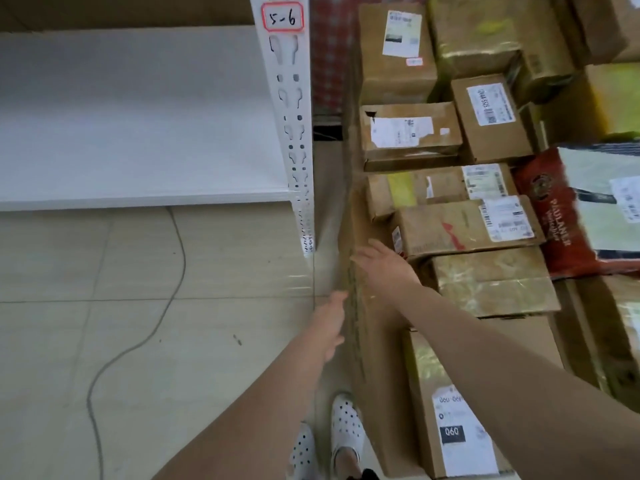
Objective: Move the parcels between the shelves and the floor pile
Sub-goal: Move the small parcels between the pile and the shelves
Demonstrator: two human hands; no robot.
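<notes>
The floor pile of cardboard parcels (412, 133) fills the right side of the head view. A tall brown carton (377, 375) forms its left edge. My left hand (329, 327) lies flat against that carton's left face, fingers pointing forward. My right hand (384, 268) reaches over the carton's top edge with its fingers spread, just left of a parcel with a red mark (460, 226). Neither hand has closed around anything. The white shelf board (138, 116) on the left carries no parcels.
A white slotted post (293, 133) with a "5-6" label (282, 17) stands between shelf and pile. A thin cable (173, 271) snakes over the tiled floor. A red Paulaner package (554, 216) lies at the right. A parcel labelled 060 (450, 431) lies near my white shoes (346, 424).
</notes>
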